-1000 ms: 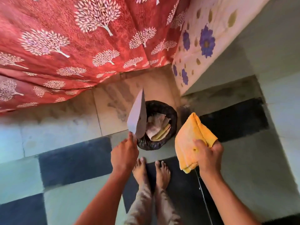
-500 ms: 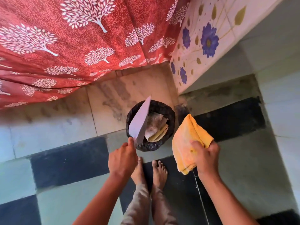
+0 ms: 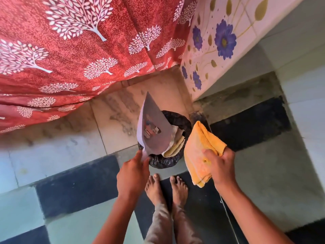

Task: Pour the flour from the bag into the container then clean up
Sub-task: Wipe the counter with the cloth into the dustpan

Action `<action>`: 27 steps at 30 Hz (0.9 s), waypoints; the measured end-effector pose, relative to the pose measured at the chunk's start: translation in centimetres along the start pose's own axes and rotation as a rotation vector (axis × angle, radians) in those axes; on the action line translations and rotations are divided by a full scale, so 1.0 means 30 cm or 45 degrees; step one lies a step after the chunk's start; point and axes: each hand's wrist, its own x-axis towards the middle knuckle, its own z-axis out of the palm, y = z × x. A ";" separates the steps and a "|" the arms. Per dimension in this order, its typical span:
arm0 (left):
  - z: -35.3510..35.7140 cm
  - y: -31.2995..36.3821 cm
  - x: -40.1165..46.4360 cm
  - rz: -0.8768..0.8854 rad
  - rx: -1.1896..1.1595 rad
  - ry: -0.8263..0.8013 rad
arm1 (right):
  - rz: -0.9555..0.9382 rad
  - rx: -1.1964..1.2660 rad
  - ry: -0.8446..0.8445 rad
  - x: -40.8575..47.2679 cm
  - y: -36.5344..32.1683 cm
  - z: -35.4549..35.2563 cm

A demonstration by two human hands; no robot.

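Hands number two, both busy above one bin (image 3: 182, 120) lined in black plastic. One left hand (image 3: 132, 175) pinches the lower corner of one flattened bag (image 3: 154, 131), which stands over the bin's near left rim. One right hand (image 3: 220, 166) grips one folded yellow cloth (image 3: 200, 152) just right of the bin. Two bare feet (image 3: 165, 189) stand just short of it. Crumpled paper lies inside. Compared with half a second ago, the bag has turned, its printed face now showing instead of its thin edge.

Fluffy yellow cloth (image 3: 202, 152), matt paper sheet (image 3: 154, 127), seemingly glossy bin liner (image 3: 182, 120).
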 end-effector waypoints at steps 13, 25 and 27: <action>0.283 -0.159 0.232 0.018 -0.538 -0.718 | -0.007 -0.014 0.045 0.118 0.078 0.020; 0.466 -0.252 0.333 -0.144 0.177 -0.661 | 0.073 -0.063 0.106 0.188 0.233 0.032; 0.473 -0.246 0.346 -0.167 0.143 -0.643 | 0.070 -0.067 0.085 0.195 0.243 0.036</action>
